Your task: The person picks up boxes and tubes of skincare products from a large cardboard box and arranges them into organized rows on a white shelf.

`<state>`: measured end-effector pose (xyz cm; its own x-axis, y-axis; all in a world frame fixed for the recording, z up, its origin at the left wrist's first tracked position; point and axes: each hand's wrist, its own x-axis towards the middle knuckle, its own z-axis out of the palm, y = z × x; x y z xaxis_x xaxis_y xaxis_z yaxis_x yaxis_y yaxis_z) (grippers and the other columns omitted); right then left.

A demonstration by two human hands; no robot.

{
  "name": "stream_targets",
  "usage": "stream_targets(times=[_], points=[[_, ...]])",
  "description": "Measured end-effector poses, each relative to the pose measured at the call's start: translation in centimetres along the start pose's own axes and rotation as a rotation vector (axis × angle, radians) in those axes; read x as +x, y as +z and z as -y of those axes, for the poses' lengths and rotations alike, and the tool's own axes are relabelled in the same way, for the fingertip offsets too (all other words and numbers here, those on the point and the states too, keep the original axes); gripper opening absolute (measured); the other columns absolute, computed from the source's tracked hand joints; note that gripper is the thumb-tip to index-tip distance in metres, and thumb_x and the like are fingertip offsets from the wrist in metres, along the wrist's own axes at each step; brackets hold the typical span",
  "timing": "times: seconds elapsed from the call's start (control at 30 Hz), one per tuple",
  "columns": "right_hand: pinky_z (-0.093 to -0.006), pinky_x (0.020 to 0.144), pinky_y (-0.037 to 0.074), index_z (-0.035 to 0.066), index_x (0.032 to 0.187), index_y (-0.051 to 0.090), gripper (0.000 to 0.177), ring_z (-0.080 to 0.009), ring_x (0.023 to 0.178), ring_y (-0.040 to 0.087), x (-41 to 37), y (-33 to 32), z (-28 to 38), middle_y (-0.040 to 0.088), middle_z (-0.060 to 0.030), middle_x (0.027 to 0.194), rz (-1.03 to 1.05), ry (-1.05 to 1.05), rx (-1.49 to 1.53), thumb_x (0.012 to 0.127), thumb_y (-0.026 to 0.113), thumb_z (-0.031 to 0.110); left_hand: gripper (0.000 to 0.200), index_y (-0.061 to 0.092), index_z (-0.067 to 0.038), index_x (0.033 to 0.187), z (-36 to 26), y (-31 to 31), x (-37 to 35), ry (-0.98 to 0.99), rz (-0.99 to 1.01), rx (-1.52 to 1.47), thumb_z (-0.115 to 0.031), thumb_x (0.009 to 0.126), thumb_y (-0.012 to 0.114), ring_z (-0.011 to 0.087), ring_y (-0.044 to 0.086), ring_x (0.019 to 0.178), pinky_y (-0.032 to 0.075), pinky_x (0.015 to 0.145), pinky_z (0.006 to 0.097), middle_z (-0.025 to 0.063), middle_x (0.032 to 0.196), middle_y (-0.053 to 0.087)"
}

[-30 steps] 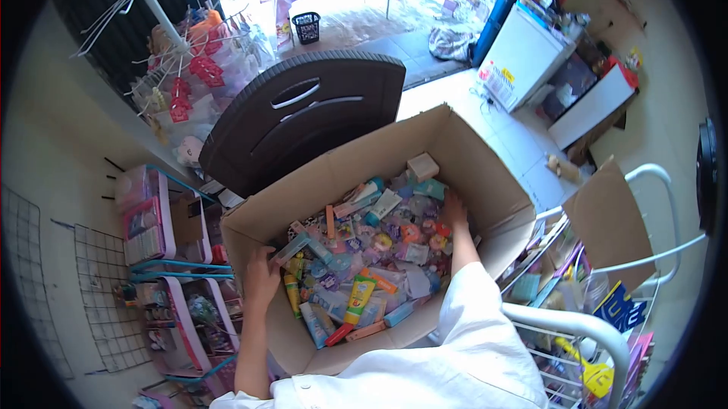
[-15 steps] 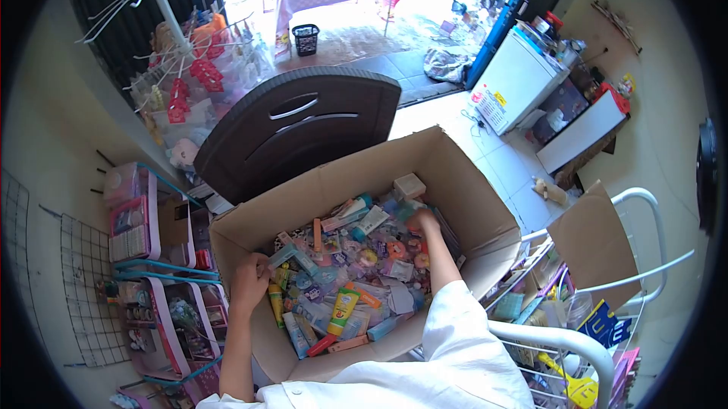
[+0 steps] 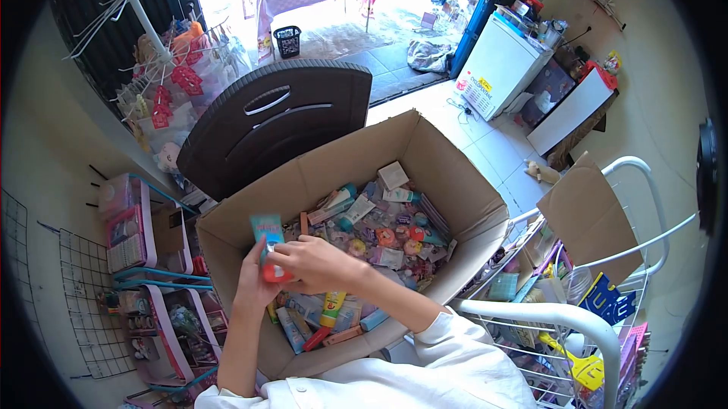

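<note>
Both of my hands meet over the left side of a large cardboard box (image 3: 453, 157). My left hand (image 3: 254, 276) is closed around a teal package (image 3: 266, 227) that stands up above its fingers. Across from it, my right hand (image 3: 315, 263) has its fingers bent against the same bundle, where a red piece (image 3: 276, 273) with some blue shows between the hands. I cannot tell whether the teal and red parts are one item. Below lie a yellow-and-green tube (image 3: 331, 309) with a red cap, small boxes, tubes and round toys. My forearms hide part of the contents.
A dark brown plastic chair back (image 3: 280, 132) stands just behind the box. Pink-edged shelves (image 3: 163, 333) with goods line the left. To the right are a white wire rack (image 3: 561, 322) and a cardboard flap (image 3: 588, 216). Farther back stands a white fridge (image 3: 500, 60).
My right hand has left the box's far right side and come across to my left hand. My left hand has lifted the teal package from the left edge. The view has shifted slightly.
</note>
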<state>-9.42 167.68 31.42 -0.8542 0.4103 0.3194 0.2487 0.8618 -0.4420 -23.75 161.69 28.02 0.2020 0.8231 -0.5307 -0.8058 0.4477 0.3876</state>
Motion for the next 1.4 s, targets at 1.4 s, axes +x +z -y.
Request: stream_targets(times=[1.4], points=[[-0.0319,0.072,0.046,-0.004,0.094,0.049,0.043,-0.0179,0.08,0.056,-7.8,13.5,30.7,0.056,-0.0093,0.087,0.538,0.287,1.573,0.055,0.067,-0.006,0.045,0.035,-0.006,0.108,19.1,-13.4,-36.3,1.23,-0.349,-0.05,-0.024,0.075,0.06,0.0175,0.055,0.058,0.045,0.048,0.028,0.0117,0.083,0.053]])
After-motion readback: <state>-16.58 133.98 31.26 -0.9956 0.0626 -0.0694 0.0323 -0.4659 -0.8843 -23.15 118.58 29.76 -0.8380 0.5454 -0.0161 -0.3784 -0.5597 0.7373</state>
